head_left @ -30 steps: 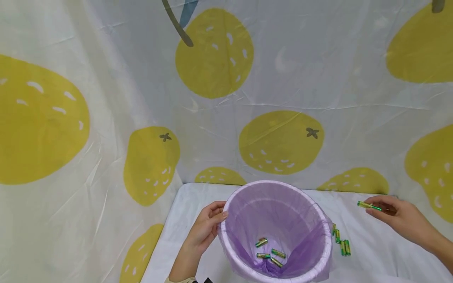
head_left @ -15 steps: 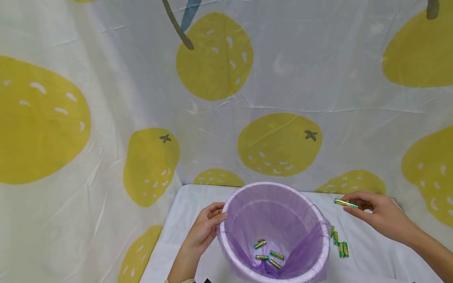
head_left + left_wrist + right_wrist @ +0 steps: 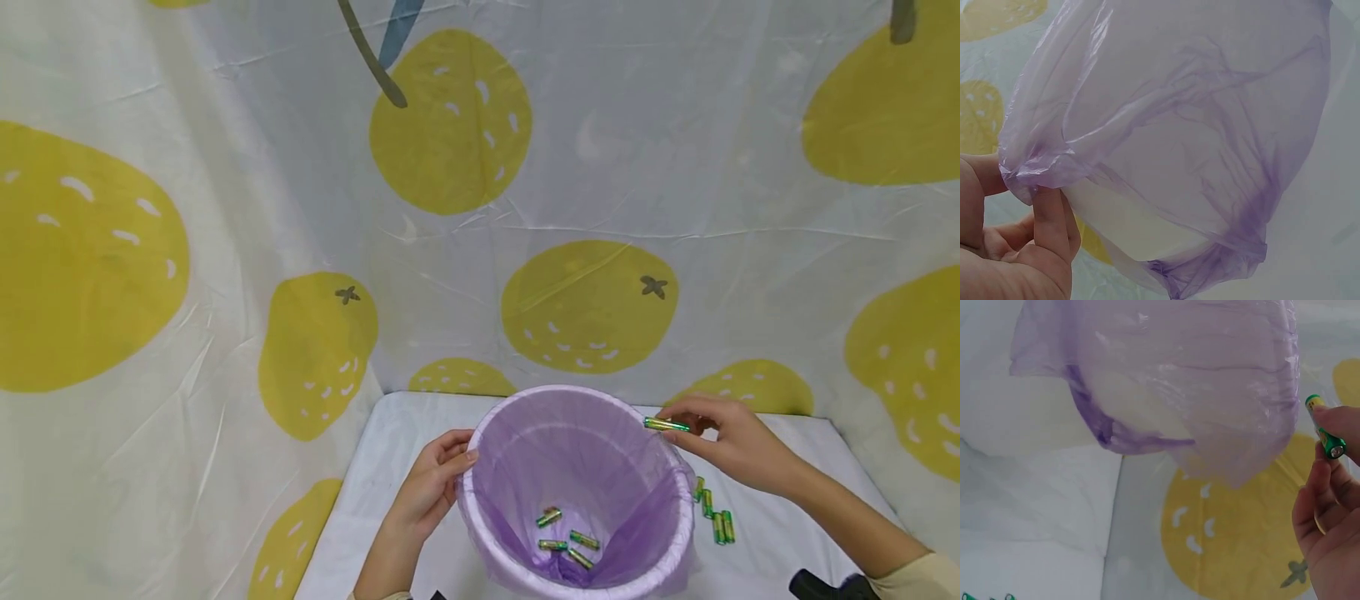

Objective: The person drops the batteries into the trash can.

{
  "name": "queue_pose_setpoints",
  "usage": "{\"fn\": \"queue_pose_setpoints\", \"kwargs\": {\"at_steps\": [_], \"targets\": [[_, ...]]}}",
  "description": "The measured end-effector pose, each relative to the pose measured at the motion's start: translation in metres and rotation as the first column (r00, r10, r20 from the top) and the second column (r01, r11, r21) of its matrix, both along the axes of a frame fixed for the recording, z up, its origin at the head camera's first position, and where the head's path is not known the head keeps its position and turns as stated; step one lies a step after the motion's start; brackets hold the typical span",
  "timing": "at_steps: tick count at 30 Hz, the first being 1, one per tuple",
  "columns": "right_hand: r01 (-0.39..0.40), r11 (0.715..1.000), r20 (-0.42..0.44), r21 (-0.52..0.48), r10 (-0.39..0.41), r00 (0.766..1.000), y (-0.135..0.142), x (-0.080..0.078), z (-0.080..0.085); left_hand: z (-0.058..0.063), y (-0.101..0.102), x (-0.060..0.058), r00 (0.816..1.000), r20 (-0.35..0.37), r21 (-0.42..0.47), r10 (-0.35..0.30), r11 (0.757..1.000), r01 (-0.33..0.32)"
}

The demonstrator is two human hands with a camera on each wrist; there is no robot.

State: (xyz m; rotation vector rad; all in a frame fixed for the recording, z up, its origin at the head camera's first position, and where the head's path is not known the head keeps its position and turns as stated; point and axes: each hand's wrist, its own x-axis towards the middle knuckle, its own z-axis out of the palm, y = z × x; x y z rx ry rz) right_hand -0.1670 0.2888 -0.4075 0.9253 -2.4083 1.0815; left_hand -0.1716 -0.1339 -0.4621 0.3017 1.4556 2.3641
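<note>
A purple-lined waste bin (image 3: 467,510) stands tilted toward me at the middle of the head view, with several green and yellow batteries (image 3: 552,545) in its bottom. My left hand (image 3: 429,487) grips the bin's left rim, thumb over the edge and fingers outside. The left wrist view shows those fingers against the purple bag (image 3: 1166,131). At the far right rim, my right hand (image 3: 738,442) pinches a battery (image 3: 663,424) between thumb and fingers, lying nearly level. In the right wrist view the thumb partly covers this battery (image 3: 1334,448), beside the bag's outside.
Several more batteries (image 3: 717,527) lie on the white-covered table (image 3: 772,567) right of the bin. A curtain (image 3: 442,308) with yellow fruit prints hangs behind and to the left. A black object (image 3: 813,586) shows near the right forearm.
My right hand has moved left with the battery, from above the table's right side to the bin's far right rim. My left hand keeps its grip on the rim.
</note>
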Motion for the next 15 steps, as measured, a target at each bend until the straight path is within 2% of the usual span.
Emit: {"fn": "queue_pose_setpoints", "kwargs": {"at_steps": [15], "targets": [[-0.074, 0.987, -0.071, 0.143, 0.085, 0.994, -0.042, -0.025, 0.021, 0.001, -0.001, 0.000, 1.000, -0.012, -0.011, 0.005, 1.000, -0.005]]}}
